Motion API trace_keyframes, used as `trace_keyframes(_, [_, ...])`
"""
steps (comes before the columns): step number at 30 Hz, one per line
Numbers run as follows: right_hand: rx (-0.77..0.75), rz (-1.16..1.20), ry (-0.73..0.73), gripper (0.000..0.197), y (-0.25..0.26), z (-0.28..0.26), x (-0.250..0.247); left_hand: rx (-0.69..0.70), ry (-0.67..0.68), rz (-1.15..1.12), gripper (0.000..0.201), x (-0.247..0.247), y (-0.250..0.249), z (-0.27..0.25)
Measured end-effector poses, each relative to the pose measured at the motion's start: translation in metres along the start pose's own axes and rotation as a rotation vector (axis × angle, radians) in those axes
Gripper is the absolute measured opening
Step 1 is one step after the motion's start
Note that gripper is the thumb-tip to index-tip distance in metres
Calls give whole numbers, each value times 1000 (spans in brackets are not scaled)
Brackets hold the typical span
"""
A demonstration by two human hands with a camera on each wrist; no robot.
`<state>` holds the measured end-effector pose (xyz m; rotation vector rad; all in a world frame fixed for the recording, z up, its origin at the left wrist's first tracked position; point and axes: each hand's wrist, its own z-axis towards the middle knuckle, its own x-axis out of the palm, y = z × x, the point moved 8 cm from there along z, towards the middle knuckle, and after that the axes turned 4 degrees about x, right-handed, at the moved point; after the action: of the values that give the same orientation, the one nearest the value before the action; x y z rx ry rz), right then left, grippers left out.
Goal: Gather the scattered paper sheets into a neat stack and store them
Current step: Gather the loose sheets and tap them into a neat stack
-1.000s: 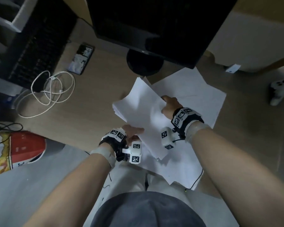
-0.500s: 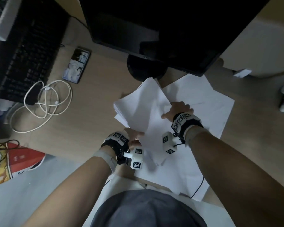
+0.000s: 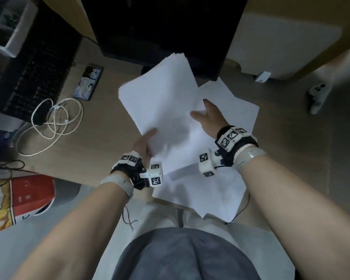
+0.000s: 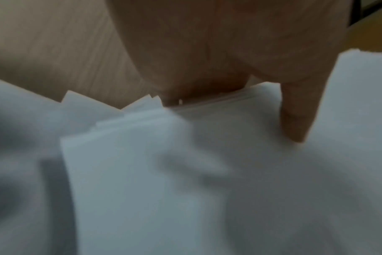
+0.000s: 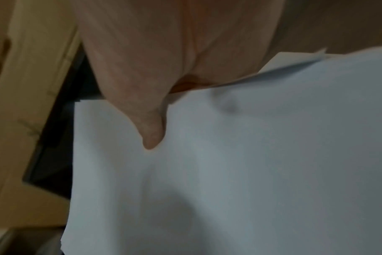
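Note:
A bundle of white paper sheets (image 3: 162, 102) is held raised above the wooden desk (image 3: 101, 148), tilted toward the monitor. My left hand (image 3: 144, 142) pinches its near corner, with the thumb (image 4: 299, 112) on top of the sheets (image 4: 207, 172). My right hand (image 3: 208, 116) grips the bundle's right edge, thumb (image 5: 150, 131) lying on the top sheet (image 5: 251, 155), and its other fingers are mostly hidden underneath. More loose sheets (image 3: 200, 188) lie spread on the desk below, one sticking out at the right (image 3: 234, 106) and some overhanging the near edge.
A black monitor (image 3: 164, 27) stands just behind the raised bundle. A keyboard (image 3: 34, 77), a phone (image 3: 88, 82) and a coiled white cable (image 3: 55, 122) lie on the left. A white controller (image 3: 318, 96) sits far right. A red and yellow bag (image 3: 18, 199) is lower left.
The bundle has risen off the desk and tipped toward the monitor. My right hand slid from the top of the sheets to their right edge; my left hand rose with the corner.

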<state>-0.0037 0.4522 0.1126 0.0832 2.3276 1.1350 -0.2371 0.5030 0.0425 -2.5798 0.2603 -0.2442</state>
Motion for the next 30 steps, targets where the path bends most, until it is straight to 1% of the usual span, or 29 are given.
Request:
trace_keyframes(1, [16, 64, 5, 63, -4, -8, -8, 3, 58, -30, 47, 8, -2, -8])
trace_keyframes(3, [99, 221, -8, 71, -19, -26, -21, 46, 150, 43, 57, 23, -3, -22])
trace_keyframes(4, [124, 322, -25, 65, -29, -35, -26, 83, 144, 133, 55, 29, -5, -28])
trace_keyframes(6, [161, 475, -89, 39, -53, -50, -36, 197, 41, 317, 34, 36, -14, -34])
trace_keyframes(7, [186, 506, -106, 30, -63, -60, -40, 245, 28, 391, 28, 43, -20, -37])
trace_keyframes(8, [208, 521, -107, 24, -74, -68, -42, 262, 58, 449, 33, 51, -22, -39])
trace_keyframes(9, [232, 519, -107, 17, -82, -79, -45, 276, 99, 514, 49, 58, -20, -35])
trace_keyframes(10, [270, 518, -126, 16, -96, -84, -47, 294, 129, 599, 68, 64, -19, -31])
trace_keyframes(11, [322, 505, -145, 28, -107, -92, -48, 318, 161, 711, 81, 68, -19, -21])
trace_keyframes(12, [390, 481, -167, 56, -121, -97, -48, 334, 191, 832, 83, 72, -17, -14])
trace_keyframes(13, [465, 459, -190, 86, -133, -102, -46, 349, 208, 945, 77, 81, -18, -14])
trace_keyframes(14, [536, 434, -206, 105, -146, -105, -42, 348, 227, 1042, 71, 86, -16, -8])
trace_keyframes(15, [600, 402, -217, 112, -157, -111, -37, 339, 253, 1122, 69, 88, -13, 4])
trace_keyframes(16, [635, 382, -232, 109, -170, -111, -27, 325, 293, 1175, 72, 91, -11, 12])
trace_keyframes(17, [671, 373, -237, 96, -181, -114, -16, 303, 328, 1209, 77, 88, -3, 35])
trace_keyframes(18, [674, 391, -265, 83, -186, -116, -4, 286, 349, 1224, 84, 85, 2, 50])
trace_keyframes(19, [688, 413, -296, 81, -194, -116, 11, 256, 355, 1216, 93, 82, 3, 58])
trace_keyframes(20, [702, 439, -328, 87, -193, -119, 24, 218, 356, 1192, 97, 79, 2, 62])
trace_keyframes(21, [694, 474, -344, 88, -182, -123, 35, 179, 366, 1185, 90, 77, 1, 56])
trace_keyframes(23, [687, 561, -336, 73, -167, -121, 62, 134, 389, 1235, 61, 69, -3, 47])
trace_keyframes(24, [695, 618, -306, 65, -160, -119, 76, 133, 399, 1264, 52, 62, -6, 47])
trace_keyframes(26, [701, 715, -238, 54, -148, -114, 101, 146, 403, 1292, 41, 49, -17, 48])
trace_keyframes(28, [695, 707, -215, 44, -143, -113, 117, 149, 397, 1315, 37, 38, -24, 53])
trace_keyframes(30, [706, 716, -235, 48, -149, -116, 130, 142, 434, 1336, 32, 34, -27, 52])
